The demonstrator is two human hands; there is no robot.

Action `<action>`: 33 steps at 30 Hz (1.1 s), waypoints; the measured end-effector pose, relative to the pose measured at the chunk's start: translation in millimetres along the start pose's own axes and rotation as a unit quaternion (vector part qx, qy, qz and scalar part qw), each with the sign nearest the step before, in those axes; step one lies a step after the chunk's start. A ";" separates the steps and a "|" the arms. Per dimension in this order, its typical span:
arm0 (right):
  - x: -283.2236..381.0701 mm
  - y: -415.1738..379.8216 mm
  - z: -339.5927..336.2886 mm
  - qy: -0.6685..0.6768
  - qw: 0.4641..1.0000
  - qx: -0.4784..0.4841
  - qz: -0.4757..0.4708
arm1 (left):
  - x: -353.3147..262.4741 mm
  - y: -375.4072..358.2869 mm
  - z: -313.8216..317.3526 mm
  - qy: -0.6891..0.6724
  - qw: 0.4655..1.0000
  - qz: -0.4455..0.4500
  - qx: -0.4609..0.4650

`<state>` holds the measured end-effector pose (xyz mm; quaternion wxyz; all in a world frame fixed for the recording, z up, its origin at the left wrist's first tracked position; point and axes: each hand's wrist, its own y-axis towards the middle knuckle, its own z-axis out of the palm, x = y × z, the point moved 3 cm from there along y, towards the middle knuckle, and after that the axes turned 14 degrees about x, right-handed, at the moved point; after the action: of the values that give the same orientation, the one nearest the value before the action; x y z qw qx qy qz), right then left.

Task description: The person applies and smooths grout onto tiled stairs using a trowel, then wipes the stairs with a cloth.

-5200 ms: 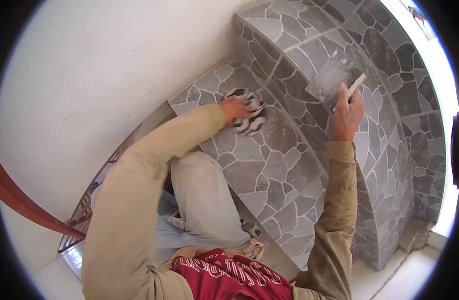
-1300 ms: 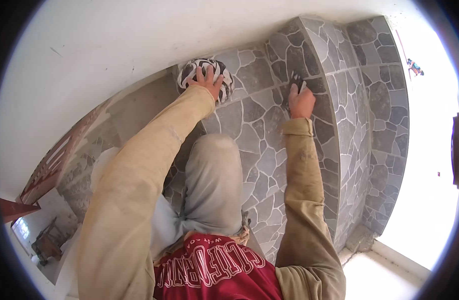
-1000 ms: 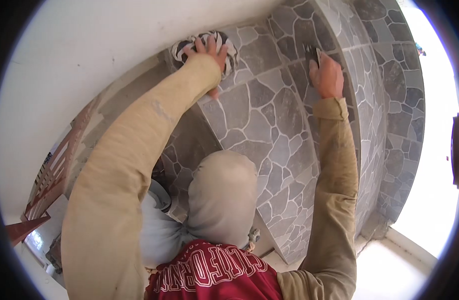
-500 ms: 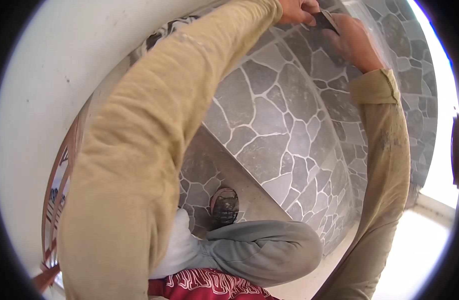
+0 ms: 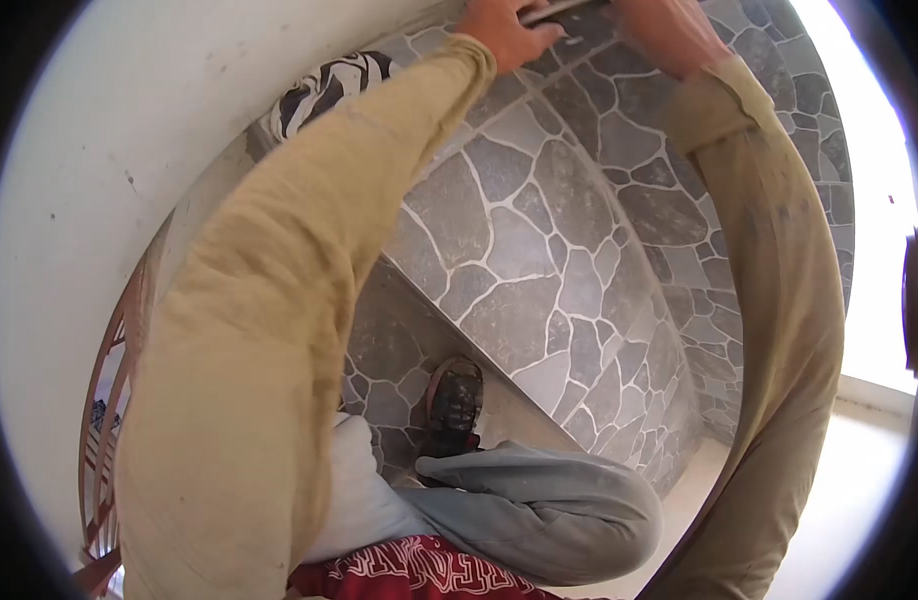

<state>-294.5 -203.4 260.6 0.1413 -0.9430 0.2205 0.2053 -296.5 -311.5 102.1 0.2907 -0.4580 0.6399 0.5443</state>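
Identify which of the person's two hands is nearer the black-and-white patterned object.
The left hand; the right hand is farther from the patterned object, beyond the left.

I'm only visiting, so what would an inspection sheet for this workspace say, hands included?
Surface: grey stone-patterned steps with pale joint lines.
Job's things: black-and-white cloth by the wall, partly behind the left sleeve; flat tool, cut off by the picture's top edge.
Clutter: nothing seen.
Hands: left hand at the tool; right hand blurred, grip unclear.
Cables: nothing seen.
Surroundings: white wall; reddish-brown railing at the picture's left.
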 end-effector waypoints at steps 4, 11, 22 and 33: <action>4.1 16.6 25.3 0.022 0.998 0.056 0.001 | 22.6 -13.7 11.1 0.172 0.984 -0.032 0.040; -4.8 15.0 46.5 0.064 0.996 0.067 0.013 | 38.7 -33.2 16.0 0.117 0.984 -0.132 -0.026; -5.5 8.2 65.4 -0.020 0.996 0.009 -0.092 | 43.3 -39.6 43.7 0.100 0.986 -0.133 -0.004; -8.3 8.0 51.2 0.015 0.994 0.005 -0.105 | 36.7 -40.5 43.0 0.085 0.985 -0.146 0.024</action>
<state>-321.7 -189.1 218.1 0.1631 -0.9633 0.1235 0.1739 -280.5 -279.5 42.5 0.3224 -0.5840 0.6016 0.4394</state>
